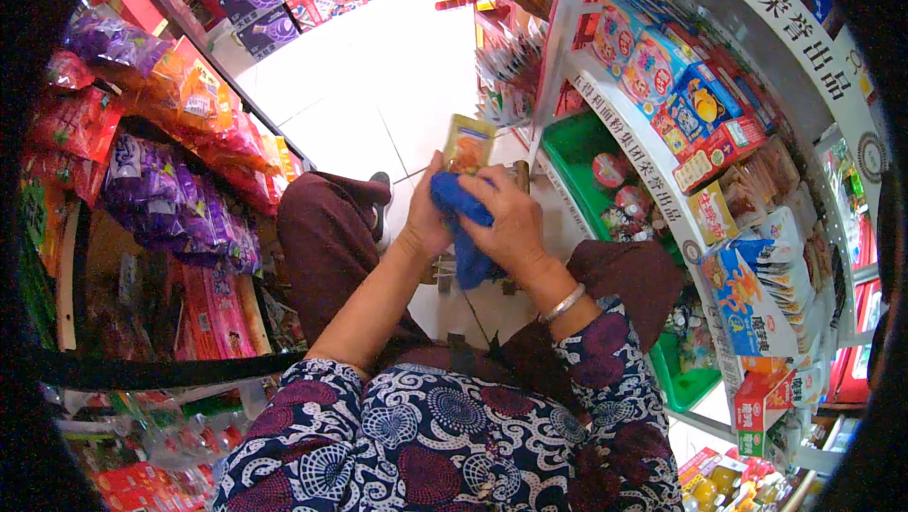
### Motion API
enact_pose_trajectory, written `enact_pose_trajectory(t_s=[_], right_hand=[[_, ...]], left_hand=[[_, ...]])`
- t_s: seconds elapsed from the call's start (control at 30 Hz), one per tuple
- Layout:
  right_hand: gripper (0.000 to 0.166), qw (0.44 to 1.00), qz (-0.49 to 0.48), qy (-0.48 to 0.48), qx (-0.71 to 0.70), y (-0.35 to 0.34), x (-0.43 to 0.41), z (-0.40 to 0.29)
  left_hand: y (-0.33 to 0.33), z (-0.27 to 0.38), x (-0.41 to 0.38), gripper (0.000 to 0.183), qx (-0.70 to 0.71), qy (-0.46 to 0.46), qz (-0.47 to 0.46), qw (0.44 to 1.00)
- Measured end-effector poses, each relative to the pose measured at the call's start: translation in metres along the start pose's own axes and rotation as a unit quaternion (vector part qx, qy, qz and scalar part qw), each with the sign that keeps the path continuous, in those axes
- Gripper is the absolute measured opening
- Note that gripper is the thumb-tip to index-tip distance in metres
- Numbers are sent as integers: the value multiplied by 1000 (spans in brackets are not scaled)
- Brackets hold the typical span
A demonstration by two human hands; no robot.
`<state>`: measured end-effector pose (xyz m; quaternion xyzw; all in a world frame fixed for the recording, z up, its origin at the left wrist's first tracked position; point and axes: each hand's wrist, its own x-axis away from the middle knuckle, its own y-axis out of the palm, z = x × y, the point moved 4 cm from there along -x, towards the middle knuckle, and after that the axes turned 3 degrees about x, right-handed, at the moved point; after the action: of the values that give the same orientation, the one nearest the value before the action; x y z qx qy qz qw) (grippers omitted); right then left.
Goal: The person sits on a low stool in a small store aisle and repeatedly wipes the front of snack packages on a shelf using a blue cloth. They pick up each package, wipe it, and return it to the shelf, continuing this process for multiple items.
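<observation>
In front of me my left hand (428, 210) grips a small flat gold food packet (469, 143) from its left side and underneath. The packet has an orange picture on its front, and its lower part is covered. My right hand (507, 218) clasps a blue cloth (457, 200) that lies bunched over the packet's lower end. A tail of the cloth hangs below my fingers, between my knees. A bracelet circles my right wrist. Part of the left hand's fingers is hidden behind the packet and cloth.
Hanging purple and orange snack bags (170, 186) crowd the left. At right curves a white shelf (624, 136) with boxed snacks (699, 97); beneath it sits a green bin (578, 157) holding packaged goods. Boxes (266, 12) stand beyond the pale tiled floor (340, 101).
</observation>
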<state>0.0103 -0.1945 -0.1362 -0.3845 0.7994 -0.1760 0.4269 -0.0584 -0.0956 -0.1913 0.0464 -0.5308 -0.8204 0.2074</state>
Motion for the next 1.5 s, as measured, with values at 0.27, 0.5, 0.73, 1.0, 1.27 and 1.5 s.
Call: enact_pose_trajectory(t_s=[0.27,0.5,0.73,1.0,1.27,1.5], right_hand=[[37,983,148,85,72,-45,-19,48],[31,965,142,204,-79,-58,-22,94],[30,826,94,306,-464,-34,-15,87],[38,833,-21,252,-492,-22,-10,59],[29,856,-14,204,-474,-18,-11,56],[24,900,20,200,-386,-28,-13,67]], left_hand=[[33,-29,16,55,-295,56,29,954],[12,9,5,42,3,74,32,997],[20,10,4,36,-32,48,57,997],[48,10,11,20,-195,129,117,965],[49,22,-5,40,-463,255,19,848],[61,14,11,66,-450,90,-88,884]])
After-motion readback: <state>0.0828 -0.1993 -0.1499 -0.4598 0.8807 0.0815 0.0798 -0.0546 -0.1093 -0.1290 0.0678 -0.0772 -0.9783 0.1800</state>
